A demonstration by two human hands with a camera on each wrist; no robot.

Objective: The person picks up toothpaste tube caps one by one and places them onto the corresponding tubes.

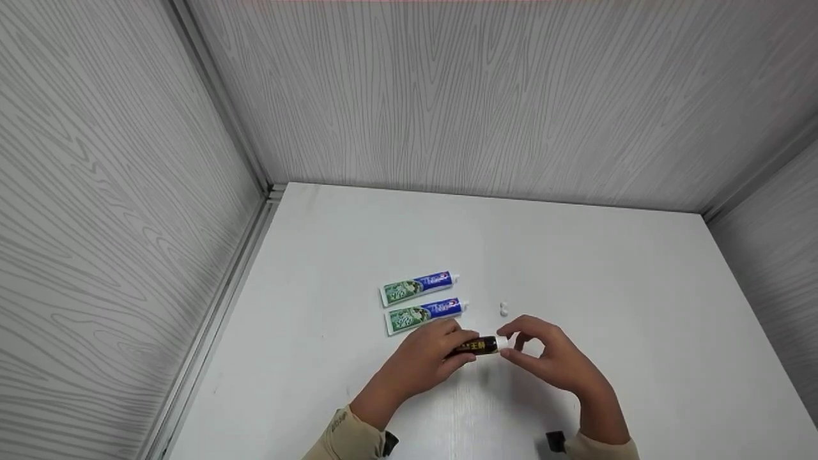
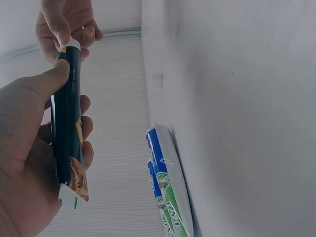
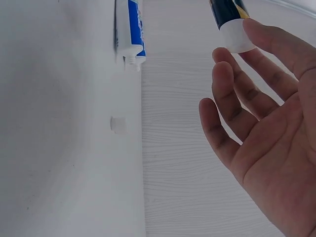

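My left hand (image 1: 418,359) grips a black toothpaste tube (image 1: 480,345) with yellow lettering, holding it above the white table. In the left wrist view the thumb lies along the black tube (image 2: 66,118), its flat end toward the palm. At the tube's other end, the thumb and forefinger of my right hand (image 1: 562,361) pinch the white cap (image 3: 236,37); the other fingers are loosely bent. Just beyond the hands lie two blue-and-green toothpaste tubes, a nearer one (image 1: 425,315) and a farther one (image 1: 418,289). The nearer one's threaded nozzle (image 3: 132,61) is bare.
Small white caps (image 1: 503,310) lie close together on the table (image 1: 575,268), right of the blue-and-green tubes. Wood-grain panels rise at the back (image 1: 447,96), the left (image 1: 115,223) and the right (image 1: 779,255).
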